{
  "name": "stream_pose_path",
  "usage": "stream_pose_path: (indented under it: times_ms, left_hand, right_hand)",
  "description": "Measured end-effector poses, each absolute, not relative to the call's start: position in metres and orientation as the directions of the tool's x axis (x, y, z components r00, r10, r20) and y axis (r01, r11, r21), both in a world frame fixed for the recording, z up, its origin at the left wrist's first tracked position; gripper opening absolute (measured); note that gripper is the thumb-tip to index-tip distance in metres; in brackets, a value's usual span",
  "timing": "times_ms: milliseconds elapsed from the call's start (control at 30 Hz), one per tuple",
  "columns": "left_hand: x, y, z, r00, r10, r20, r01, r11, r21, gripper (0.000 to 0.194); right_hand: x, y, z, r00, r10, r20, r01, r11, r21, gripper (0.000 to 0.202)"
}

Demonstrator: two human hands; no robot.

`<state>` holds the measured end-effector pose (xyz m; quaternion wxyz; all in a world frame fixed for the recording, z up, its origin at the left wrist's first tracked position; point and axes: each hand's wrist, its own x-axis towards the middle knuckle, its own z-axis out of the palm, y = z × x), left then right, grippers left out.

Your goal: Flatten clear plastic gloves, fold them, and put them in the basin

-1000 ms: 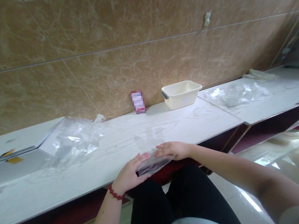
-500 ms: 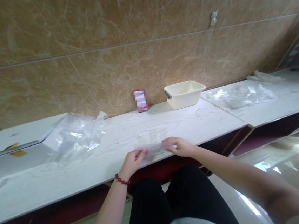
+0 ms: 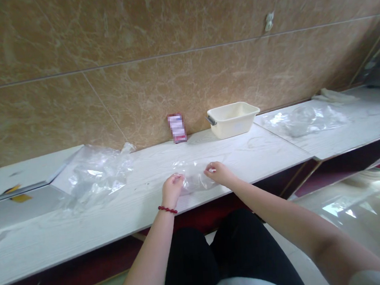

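Observation:
A small clear plastic bag (image 3: pixel 195 178) is stretched between my two hands, low over the front part of the white counter (image 3: pixel 142 209). My left hand (image 3: pixel 173 186), with a red bead bracelet at its wrist, pinches the bag's left side. On the other side, the fingers of my right hand (image 3: pixel 218 173) are closed on the bag's right edge. Behind the hands stand a cream plastic basin (image 3: pixel 234 121) with a grey handle and a small red and white packet (image 3: pixel 177 128) leaning against the wall.
Crumpled clear plastic (image 3: pixel 98 171) lies at the left beside a white box (image 3: pixel 23 190) with yellow tape. More clear plastic (image 3: pixel 309 120) and a pale cloth (image 3: pixel 334 96) are at the right. Open shelves run under the counter's front edge.
Both hands have moved slightly away from me over the counter. The bag between them now lies flatter and more spread out, with its surface facing up.

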<state>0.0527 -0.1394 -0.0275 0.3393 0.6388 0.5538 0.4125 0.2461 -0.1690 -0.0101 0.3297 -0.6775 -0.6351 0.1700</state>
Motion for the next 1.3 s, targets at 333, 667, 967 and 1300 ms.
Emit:
stream_pose_path:
  times_ms: [333,667,967,1300]
  left_hand:
    - [0.055,-0.124,-0.022,0.01,0.999,0.045,0.54,-0.043,0.841,0.029]
    - [0.057,-0.119,-0.022,0.008,1.0,0.026,0.586,-0.026,0.81,0.026]
    - [0.057,-0.118,-0.021,0.013,1.0,0.024,0.616,-0.027,0.787,0.024]
    - [0.058,-0.111,-0.02,0.05,0.999,0.02,0.622,-0.047,0.781,0.027]
  right_hand:
    - [0.253,-0.15,0.002,0.17,0.985,-0.043,0.778,-0.161,-0.608,0.019]
    - [0.251,-0.178,0.017,0.023,0.97,-0.24,0.457,-0.224,-0.861,0.055]
    - [0.255,-0.191,0.0,0.059,0.995,-0.078,0.616,-0.097,-0.782,0.033]
    - [0.257,-0.17,0.004,0.212,0.963,-0.165,0.601,-0.262,-0.755,0.037]
